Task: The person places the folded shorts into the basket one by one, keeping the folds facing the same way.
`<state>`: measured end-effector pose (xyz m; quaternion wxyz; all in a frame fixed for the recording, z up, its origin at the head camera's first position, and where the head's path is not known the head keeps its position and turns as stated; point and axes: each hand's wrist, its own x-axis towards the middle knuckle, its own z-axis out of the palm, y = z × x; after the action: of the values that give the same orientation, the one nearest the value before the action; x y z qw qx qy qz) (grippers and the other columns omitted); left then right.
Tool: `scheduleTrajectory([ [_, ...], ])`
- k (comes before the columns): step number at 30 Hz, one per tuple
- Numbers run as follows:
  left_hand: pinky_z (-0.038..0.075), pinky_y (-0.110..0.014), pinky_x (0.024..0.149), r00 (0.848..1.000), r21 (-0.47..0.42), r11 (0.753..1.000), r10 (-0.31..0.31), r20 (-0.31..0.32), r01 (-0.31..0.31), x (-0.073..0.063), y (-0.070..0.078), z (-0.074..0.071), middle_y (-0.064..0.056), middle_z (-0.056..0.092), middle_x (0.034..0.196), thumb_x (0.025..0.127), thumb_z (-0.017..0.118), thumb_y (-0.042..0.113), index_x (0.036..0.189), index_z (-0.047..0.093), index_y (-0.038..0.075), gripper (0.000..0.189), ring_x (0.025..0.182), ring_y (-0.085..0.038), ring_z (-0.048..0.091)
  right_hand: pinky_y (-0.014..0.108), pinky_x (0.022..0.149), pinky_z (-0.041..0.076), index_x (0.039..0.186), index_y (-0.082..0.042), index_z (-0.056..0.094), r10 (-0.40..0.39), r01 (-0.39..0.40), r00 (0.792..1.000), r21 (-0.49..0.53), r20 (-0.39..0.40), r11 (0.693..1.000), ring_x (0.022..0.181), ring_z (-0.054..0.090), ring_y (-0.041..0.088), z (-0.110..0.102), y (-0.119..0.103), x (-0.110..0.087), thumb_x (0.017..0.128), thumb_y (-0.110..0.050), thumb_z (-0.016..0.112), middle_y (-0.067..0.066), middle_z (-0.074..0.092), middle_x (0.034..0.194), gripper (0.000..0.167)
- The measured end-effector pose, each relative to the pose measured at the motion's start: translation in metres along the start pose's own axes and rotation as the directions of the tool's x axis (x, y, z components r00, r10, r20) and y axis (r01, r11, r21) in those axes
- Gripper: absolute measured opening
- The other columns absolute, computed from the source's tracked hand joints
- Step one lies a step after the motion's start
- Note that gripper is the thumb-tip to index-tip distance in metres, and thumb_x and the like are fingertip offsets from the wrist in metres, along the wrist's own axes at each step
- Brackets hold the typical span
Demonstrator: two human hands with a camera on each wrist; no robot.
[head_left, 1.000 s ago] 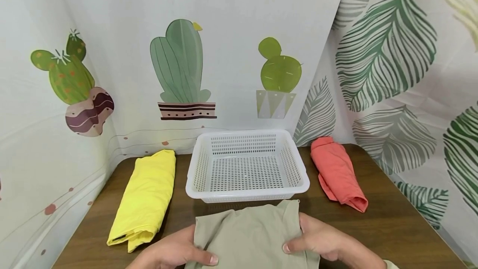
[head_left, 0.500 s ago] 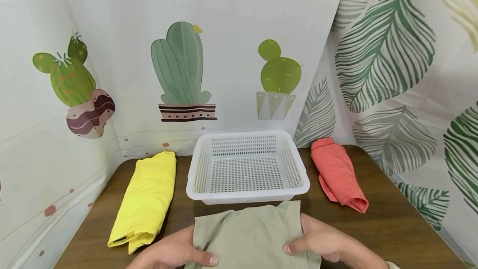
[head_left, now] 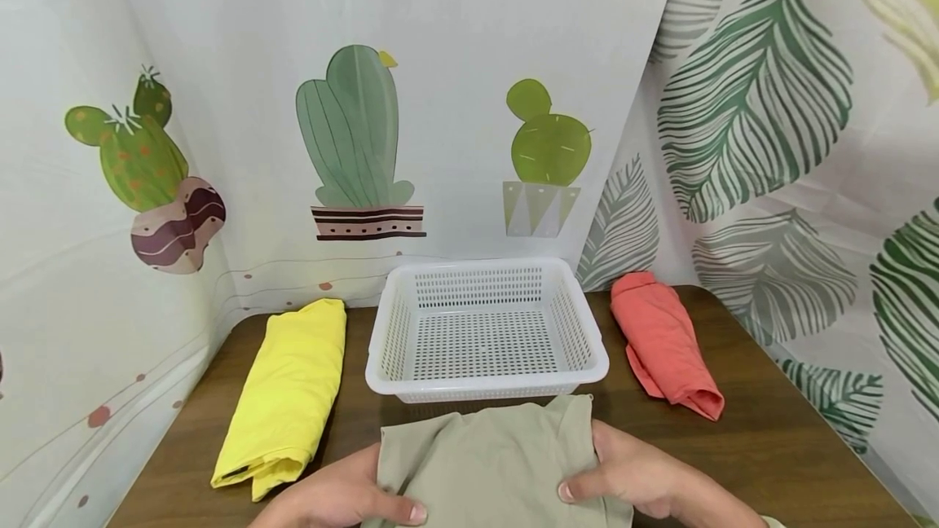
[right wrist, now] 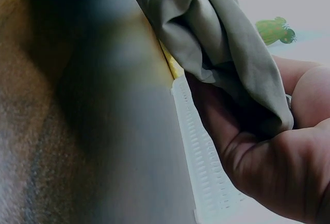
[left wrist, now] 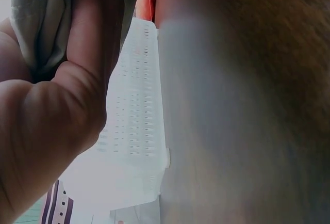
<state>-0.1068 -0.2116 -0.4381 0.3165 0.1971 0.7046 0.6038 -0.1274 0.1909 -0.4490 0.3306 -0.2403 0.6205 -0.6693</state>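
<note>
A greyish-green folded cloth (head_left: 499,467) spans the space between both hands at the bottom of the head view. My left hand (head_left: 345,491) grips its left side, thumb on top and fingers behind. On the opposite side my right hand (head_left: 631,471) pinches it the same way. Folds of the cloth (right wrist: 206,33) bunch between thumb and fingers in the right wrist view. In the left wrist view, the left hand (left wrist: 62,90) has cloth tucked between thumb and fingers. The cloth's lower part falls outside the head view.
Just beyond the cloth stands a white perforated plastic basket (head_left: 487,385). A folded yellow cloth (head_left: 289,393) lies to the left, a folded red cloth (head_left: 663,341) to the right. All are on a dark wooden table (head_left: 770,446), backed by a printed curtain (head_left: 455,104).
Both hands keep their hold on the cloth and have hardly moved. The whole head view has shifted slightly, with the scene sitting a little lower.
</note>
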Motion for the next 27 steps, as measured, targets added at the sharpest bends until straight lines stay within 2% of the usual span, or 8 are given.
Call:
scheduleTrajectory([
  [15, 0.046, -0.027, 0.101, 1.000, 0.007, 1.000, 0.011, 0.021, -0.011, -0.0018, 0.0050, -0.0001, -0.012, 0.060, 0.136, 0.092, 0.083, 0.013, 0.146, 0.046, 0.004, 0.066, 0.125, -0.025, 0.057, 0.031, 0.096, 0.056, 0.134, 0.006, 0.047, 0.010, -0.010, 1.000, -0.013, -0.025, 1.000, 0.115, 0.067, 0.026, 0.0018, -0.0035, -0.0028, 0.087, 0.003, 0.077, 0.018, 0.069, 0.124, 0.055],
  [27, 0.047, -0.026, 0.100, 1.000, 0.026, 0.999, 0.021, 0.021, -0.022, -0.0048, 0.0087, 0.0012, -0.012, 0.062, 0.135, 0.092, 0.083, 0.014, 0.145, 0.047, 0.004, 0.064, 0.123, -0.022, 0.060, 0.031, 0.097, 0.056, 0.135, 0.005, 0.047, 0.000, 0.000, 1.000, 0.008, -0.012, 1.000, 0.116, 0.067, 0.026, 0.0043, -0.0043, -0.0045, 0.088, 0.004, 0.076, 0.018, 0.069, 0.126, 0.055],
])
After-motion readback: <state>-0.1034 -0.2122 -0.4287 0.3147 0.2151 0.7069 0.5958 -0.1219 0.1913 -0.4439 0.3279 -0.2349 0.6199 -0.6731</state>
